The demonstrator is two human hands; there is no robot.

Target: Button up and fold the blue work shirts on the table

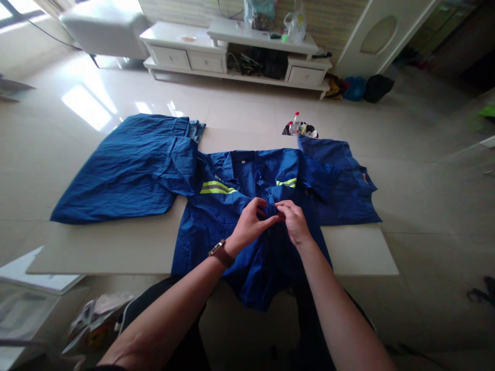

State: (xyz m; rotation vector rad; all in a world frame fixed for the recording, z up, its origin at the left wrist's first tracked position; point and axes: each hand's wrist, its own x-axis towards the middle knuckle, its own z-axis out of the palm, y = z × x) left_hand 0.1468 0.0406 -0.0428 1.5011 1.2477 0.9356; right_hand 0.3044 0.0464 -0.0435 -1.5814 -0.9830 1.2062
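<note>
A blue work jacket [216, 226] with yellow-and-grey reflective strips lies spread on the table [131, 252], its collar at the far side and its lower edge hanging over the near edge. My left hand [253, 219], with a watch on the wrist, pinches the jacket's front opening. Just to its right my right hand [293, 219] grips the facing front edge, thumb and fingers together. Both hands nearly meet over the chest, and the small part between the fingertips is too hidden to make out.
Folded blue garments [124, 170] lie at the table's left end, and another blue garment [344, 180] lies at the right. Beyond the table stand a bag with bottles [297, 126], a white TV cabinet [209, 61] and a pale seat [104, 28]. A plastic bag [93, 319] sits low at left.
</note>
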